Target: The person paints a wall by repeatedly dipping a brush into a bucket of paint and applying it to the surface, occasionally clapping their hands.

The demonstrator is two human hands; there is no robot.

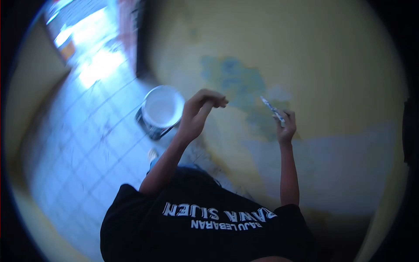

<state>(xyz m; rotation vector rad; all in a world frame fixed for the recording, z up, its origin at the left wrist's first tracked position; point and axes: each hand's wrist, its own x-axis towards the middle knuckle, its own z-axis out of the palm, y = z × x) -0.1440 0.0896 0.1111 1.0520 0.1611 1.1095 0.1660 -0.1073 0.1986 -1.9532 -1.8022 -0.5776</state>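
My right hand [286,124] grips a narrow white, blade-like tool [272,109] with dark marks along it. The tool's far end points up and left, close to the wall [340,83]; whether it touches cannot be made out. Behind and left of it, a bluish-green patch [231,72] shows on the yellow wall, with paler patches lower down. My left hand [200,111] is raised between the bucket and the wall, fingers loosely bent and nothing visible in them. Beside it stands a round white bucket [163,107], pale inside. The picture is a little blurred.
The white bucket rests on a dark object [152,132] on the tiled floor [91,144]. A bright doorway [96,56] opens at the upper left, with an orange and white container [66,46] near it. Another wall [37,87] borders the floor on the left.
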